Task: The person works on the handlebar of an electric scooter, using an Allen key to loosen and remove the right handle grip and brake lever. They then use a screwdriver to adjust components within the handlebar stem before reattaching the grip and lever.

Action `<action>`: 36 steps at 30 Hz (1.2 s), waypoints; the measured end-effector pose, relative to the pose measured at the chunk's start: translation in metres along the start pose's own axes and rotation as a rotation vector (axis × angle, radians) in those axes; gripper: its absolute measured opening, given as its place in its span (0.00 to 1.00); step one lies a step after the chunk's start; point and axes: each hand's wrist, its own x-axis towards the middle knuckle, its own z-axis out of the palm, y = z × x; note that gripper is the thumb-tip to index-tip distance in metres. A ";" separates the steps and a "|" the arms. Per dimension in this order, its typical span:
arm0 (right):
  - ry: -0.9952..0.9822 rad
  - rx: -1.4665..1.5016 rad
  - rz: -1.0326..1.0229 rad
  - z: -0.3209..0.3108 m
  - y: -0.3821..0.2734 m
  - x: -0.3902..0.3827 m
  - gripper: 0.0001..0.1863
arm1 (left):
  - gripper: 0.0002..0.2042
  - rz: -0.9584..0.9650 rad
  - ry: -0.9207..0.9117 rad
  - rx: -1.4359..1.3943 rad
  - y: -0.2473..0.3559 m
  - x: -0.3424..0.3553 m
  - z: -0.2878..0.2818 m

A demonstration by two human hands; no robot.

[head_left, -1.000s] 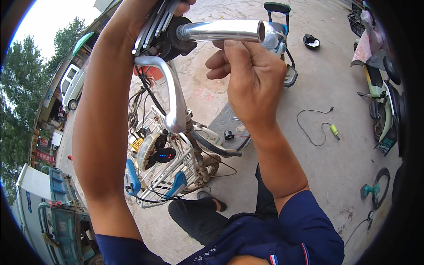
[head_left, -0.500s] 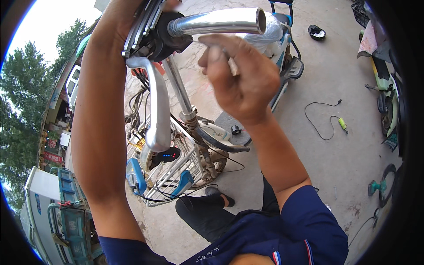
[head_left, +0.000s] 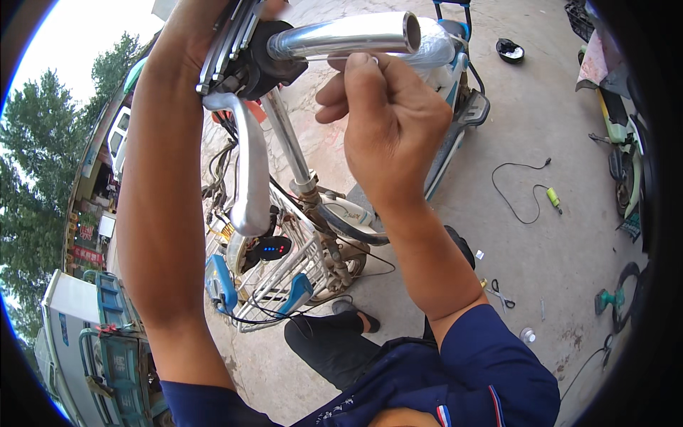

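A chrome handlebar tube (head_left: pixel 341 35) with an open end runs across the top, and a silver brake lever (head_left: pixel 249 178) hangs down from its black clamp (head_left: pixel 249 64). My left hand (head_left: pixel 213 35) reaches up and grips the bar at that clamp; most of its fingers are hidden behind it. My right hand (head_left: pixel 384 121) is closed just under the tube's open end, thumb and fingers pinching what looks like a thin metal wire (head_left: pixel 334 59) lying along the tube's underside. The steering stem (head_left: pixel 292 153) drops down to the bike frame.
A wire front basket (head_left: pixel 284 277) with blue fittings and a small lit display sits below. On the concrete lie a black cable with a yellow-green plug (head_left: pixel 526 192), scissors (head_left: pixel 498 292) and a green power tool (head_left: pixel 608 299). Another scooter (head_left: pixel 626 142) stands at right, trucks at left.
The handlebar and brake lever have drawn closer and shifted up-left in view. My right hand has closed in tighter under the tube's open end. My left hand keeps its grip.
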 end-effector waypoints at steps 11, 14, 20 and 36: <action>-0.069 -0.048 -0.165 -0.005 0.013 0.004 0.10 | 0.12 -0.101 0.060 -0.065 0.003 -0.005 0.004; -0.049 -0.109 -0.361 -0.001 0.012 0.006 0.08 | 0.12 -0.094 0.088 -0.035 0.004 -0.007 0.007; -0.001 -0.142 -0.443 0.002 0.010 0.008 0.05 | 0.12 -0.107 0.103 -0.044 0.006 -0.010 0.013; -0.089 0.663 0.658 -0.072 0.052 -0.024 0.14 | 0.14 0.027 -0.276 0.078 -0.002 0.007 -0.013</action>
